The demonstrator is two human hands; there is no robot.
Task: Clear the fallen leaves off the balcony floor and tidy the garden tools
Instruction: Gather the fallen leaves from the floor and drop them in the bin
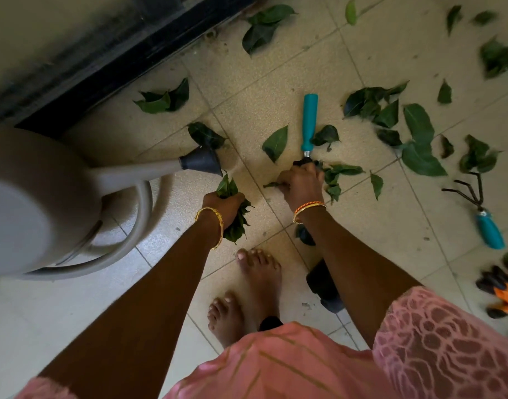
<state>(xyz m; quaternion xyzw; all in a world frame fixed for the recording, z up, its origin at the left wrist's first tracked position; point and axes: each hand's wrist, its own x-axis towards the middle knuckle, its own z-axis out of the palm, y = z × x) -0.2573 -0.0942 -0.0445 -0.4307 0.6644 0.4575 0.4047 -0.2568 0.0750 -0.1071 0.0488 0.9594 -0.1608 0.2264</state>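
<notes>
Green fallen leaves [418, 131] lie scattered over the beige tiled floor [278, 82]. My left hand [222, 201] grips a bunch of leaves [237, 224] just below the watering can's spout. My right hand [300, 184] is down on the floor, its fingers curled round a leaf [271, 184] beside the black head of a teal-handled tool [309, 122]. A second teal-handled tool, a small claw rake [477, 208], lies on the tiles at the right.
A grey watering can [31, 203] stands at the left, its black rose [203, 161] pointing at the leaves. A dark door frame [117, 61] runs along the top left. Black and orange gloves [503, 286] lie at the right edge. My bare feet [247, 295] stand beneath my arms.
</notes>
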